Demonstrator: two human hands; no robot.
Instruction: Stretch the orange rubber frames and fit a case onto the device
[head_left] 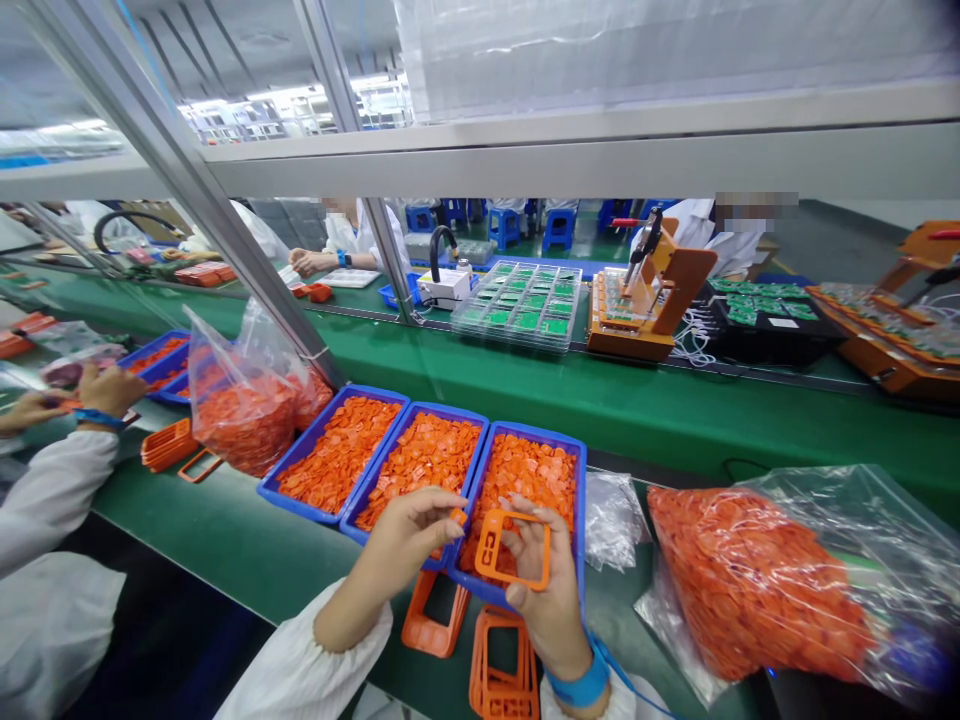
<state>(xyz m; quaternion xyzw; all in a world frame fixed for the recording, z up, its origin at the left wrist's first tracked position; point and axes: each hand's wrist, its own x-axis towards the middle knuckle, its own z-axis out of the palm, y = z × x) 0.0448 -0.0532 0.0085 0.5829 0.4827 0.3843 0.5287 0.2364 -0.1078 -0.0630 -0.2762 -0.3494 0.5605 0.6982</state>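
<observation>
Left hand [409, 535]: thumb and forefinger are pinched narrow on a small orange piece [457, 517], mostly hidden by the fingertips.
Right hand [546, 570]: the fingers curl behind an orange frame [498, 545] and the thumb rests near its lower right edge, holding it up.
Frame to left fingertips: the frame lies just to their right, apart from them; its long axis seems to run left to right, with the cut-out characters at the left end, nearest the pinched piece. The right hand carries it; the left is close beside.
Under the hands: the frame is held over the near part of the right blue bin [582, 510], which is full of orange pieces.
Near edge: a loose frame [427, 635] and a stack of frames [510, 700] lie on the green worktop [225, 545].
Left: two more blue bins, then a clear bag [247, 420] of orange pieces; farther left, a co-worker's hand [105, 390].
Right: a large bag [750, 580] of orange pieces.
Far: a clear tray [517, 300] of green boards.
</observation>
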